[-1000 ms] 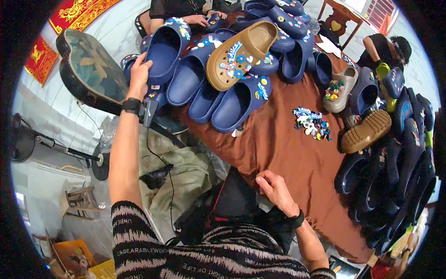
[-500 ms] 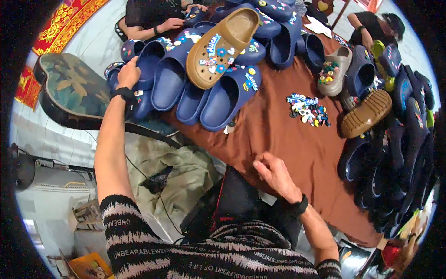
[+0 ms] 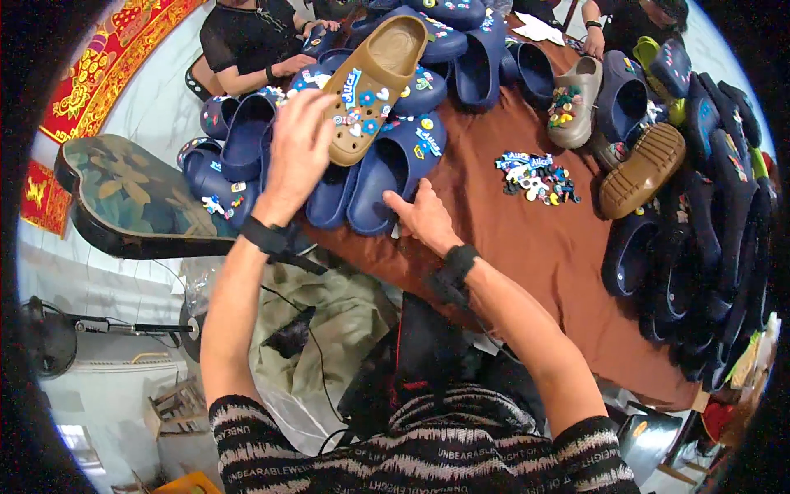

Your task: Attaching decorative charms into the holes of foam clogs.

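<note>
My left hand (image 3: pixel 303 152), slightly blurred, reaches over the row of navy clogs with its fingers apart. Its fingertips are at the left side of a tan clog (image 3: pixel 354 136) decorated with blue and white charms; whether they touch it I cannot tell. That tan clog rests on top of the navy ones. At the front of a navy clog (image 3: pixel 374 198) with charms, my right hand (image 3: pixel 424 218) has thumb and fingers spread, near or touching its toe end. Left of my left hand lies another navy clog (image 3: pixel 218 185) with small charms.
Loose charms (image 3: pixel 539 177) lie in a heap on the brown cloth (image 3: pixel 494 263). To the right are a grey clog (image 3: pixel 574 103), an upturned tan clog (image 3: pixel 646 169) and stacked dark clogs (image 3: pixel 712 247). Across the table, two people's hands work. A patterned seat (image 3: pixel 136 193) stands at left.
My left hand has left the navy clogs at far left and moved right to the tan clog. My right hand has risen from the table's near edge to the navy clog's front.
</note>
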The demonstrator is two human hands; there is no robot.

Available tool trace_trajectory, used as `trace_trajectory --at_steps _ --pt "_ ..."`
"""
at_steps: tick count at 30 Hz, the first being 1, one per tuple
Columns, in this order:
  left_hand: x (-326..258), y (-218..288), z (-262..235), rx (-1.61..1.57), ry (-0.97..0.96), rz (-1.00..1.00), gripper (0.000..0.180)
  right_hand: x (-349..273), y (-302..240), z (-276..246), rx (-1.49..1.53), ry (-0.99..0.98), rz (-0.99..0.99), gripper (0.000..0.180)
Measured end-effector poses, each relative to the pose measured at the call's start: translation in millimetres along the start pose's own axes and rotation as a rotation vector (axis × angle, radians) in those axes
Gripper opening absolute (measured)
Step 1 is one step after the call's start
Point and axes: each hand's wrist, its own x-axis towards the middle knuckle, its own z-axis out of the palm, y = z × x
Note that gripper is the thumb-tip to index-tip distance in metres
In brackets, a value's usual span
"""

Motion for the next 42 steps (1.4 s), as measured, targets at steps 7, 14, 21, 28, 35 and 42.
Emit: trace_trajectory --at_steps 7,14,21,28,35,42 --pt "45.4 27.2 52.4 0.288 -0.188 0.314 0.054 20.9 1.8 10.3 -0.055 0.113 0.061 0.057" --pt "93.7 2.7 57.3 0.447 -0.461 0.385 0.052 11.4 12.9 -25.2 -0.172 0.154 -0.007 0.052" --pt "131.8 19.5 -5.4 0.249 -0.168 0.198 0.045 10.4 25.0 -37.0 -0.159 0.097 0.009 0.058" --pt "143.3 -41.4 -62.4 -0.444 -0.013 -0.575 0.042 10.1 27.9 -23.8 -0.013 -0.023 0.020 0.062" --pt "95.6 -18.8 18.7 -1.348 0.176 -0.950 0.032 14.4 44.5 -28.4 -0.024 0.031 0.002 0.063" --pt "67.8 1.2 88.8 -1.022 0.306 -1.091 0.028 6.5 41.1 -33.8 -0.209 0.108 -0.060 0.049"
